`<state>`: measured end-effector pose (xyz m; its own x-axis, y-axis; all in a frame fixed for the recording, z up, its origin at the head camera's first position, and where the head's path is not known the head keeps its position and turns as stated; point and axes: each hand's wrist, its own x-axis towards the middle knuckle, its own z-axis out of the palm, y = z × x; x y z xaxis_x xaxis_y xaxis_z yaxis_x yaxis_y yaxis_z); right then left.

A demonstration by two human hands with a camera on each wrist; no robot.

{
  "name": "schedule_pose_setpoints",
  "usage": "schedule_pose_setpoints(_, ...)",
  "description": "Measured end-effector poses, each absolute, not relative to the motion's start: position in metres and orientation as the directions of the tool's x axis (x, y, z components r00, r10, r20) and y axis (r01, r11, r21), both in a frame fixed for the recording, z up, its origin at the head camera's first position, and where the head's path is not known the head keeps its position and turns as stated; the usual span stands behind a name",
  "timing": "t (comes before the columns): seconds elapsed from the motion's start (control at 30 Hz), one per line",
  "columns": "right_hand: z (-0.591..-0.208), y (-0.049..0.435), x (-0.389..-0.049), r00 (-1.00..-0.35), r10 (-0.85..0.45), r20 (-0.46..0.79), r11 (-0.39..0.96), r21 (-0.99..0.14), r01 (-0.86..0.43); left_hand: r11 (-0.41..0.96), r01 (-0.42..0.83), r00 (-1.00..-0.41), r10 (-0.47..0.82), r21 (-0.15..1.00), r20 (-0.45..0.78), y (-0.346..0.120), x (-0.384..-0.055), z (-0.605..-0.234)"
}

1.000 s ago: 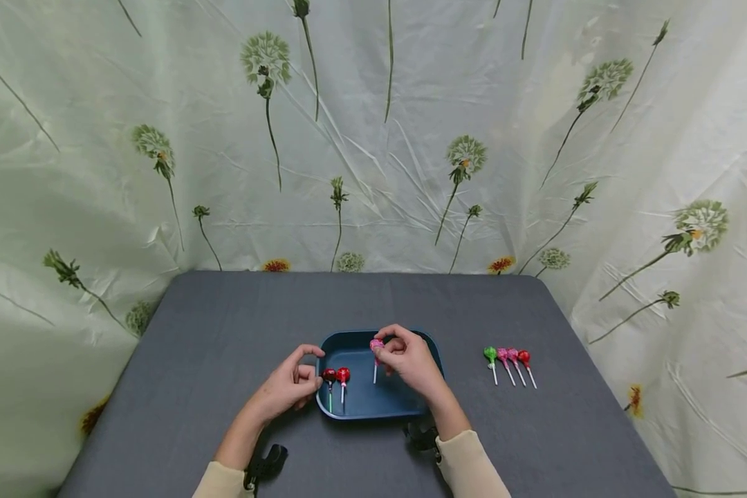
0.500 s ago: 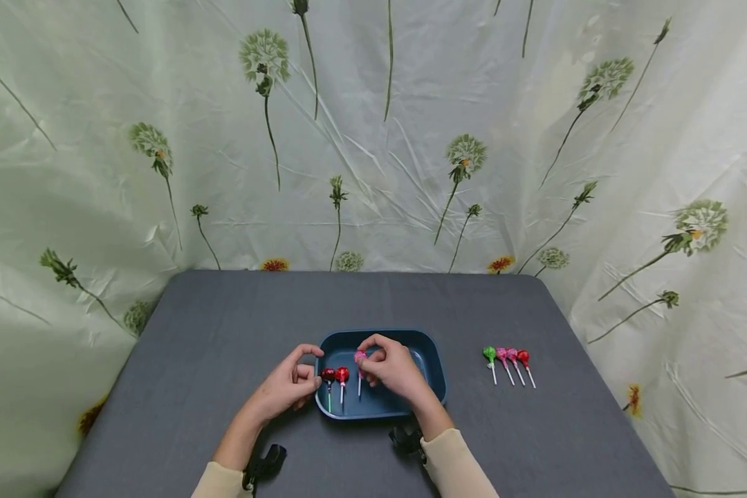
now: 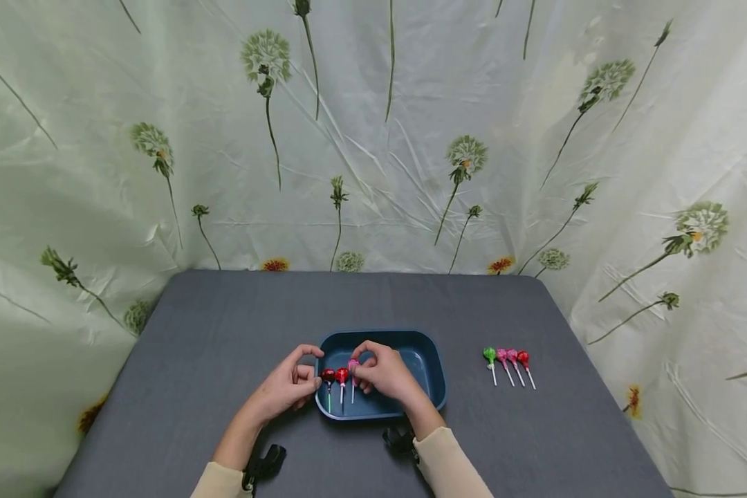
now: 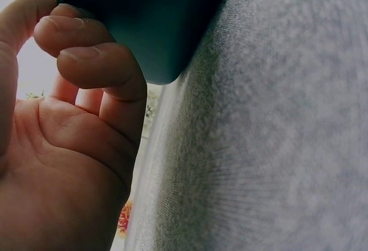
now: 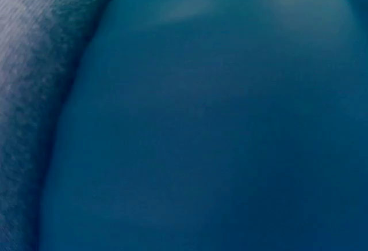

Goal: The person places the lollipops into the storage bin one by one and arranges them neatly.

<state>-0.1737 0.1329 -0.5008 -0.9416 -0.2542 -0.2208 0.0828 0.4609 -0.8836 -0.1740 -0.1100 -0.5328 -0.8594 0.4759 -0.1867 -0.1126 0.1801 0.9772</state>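
A blue tray (image 3: 432,387) lies on the table, its outer wall (image 4: 155,44) close up in the left wrist view. My left hand (image 3: 289,382) holds its left end, with curled fingers (image 4: 95,61) against the wall. Inside, a dark red lollipop (image 3: 328,375) with a green stick and a red lollipop (image 3: 342,375) with a white stick stand side by side. Just right of them, my right hand (image 3: 382,373) pinches a pink lollipop (image 3: 353,364) by its head, white stick pointing toward me. The right wrist view shows only the tray and some cloth.
To the right of the tray, a row lies on the grey tablecloth (image 3: 236,318): a green lollipop (image 3: 489,353), two pink lollipops (image 3: 507,355) and a red lollipop (image 3: 523,357). A flowered white curtain (image 3: 373,152) hangs behind and beside the table.
My right hand has moved left across the tray with the pink lollipop, bringing it beside the red one. The left hand and the tray have stayed in place.
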Motion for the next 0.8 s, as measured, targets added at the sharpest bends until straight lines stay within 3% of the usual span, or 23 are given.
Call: schedule_pose_setpoints(0.8, -0.5098, 0.128, -0.1717, -0.93, -0.242, -0.276, 0.45, -0.881, 0.145, 0.128, -0.078, -0.842, 0.523, 0.989, -0.135, -0.1132, -0.1745, -0.5401)
